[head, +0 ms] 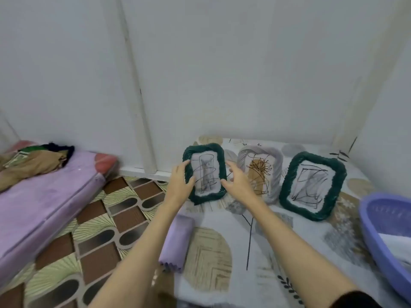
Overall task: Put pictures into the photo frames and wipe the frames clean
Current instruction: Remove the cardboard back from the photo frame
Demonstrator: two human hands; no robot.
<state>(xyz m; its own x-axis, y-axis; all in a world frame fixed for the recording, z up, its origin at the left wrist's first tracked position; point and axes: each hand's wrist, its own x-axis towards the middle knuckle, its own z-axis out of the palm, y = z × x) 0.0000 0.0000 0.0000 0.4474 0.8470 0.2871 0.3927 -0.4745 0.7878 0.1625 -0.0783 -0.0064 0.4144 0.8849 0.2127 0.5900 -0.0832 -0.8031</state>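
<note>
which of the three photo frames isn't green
The middle frame: pale grey, holding a brown and black drawing. The left frame, between both hands, and the right frame are dark green.

The two green frames (204, 172) (312, 185) and the grey frame (260, 172) had rope-like twisted rims with a slight sheen. The pictures in them looked like matt paper. The folded lilac cloth (176, 243) was soft and napped; the printed bedsheet (222, 263) was matt fabric. The basin (378, 223) was smooth, glossy plastic.
</note>
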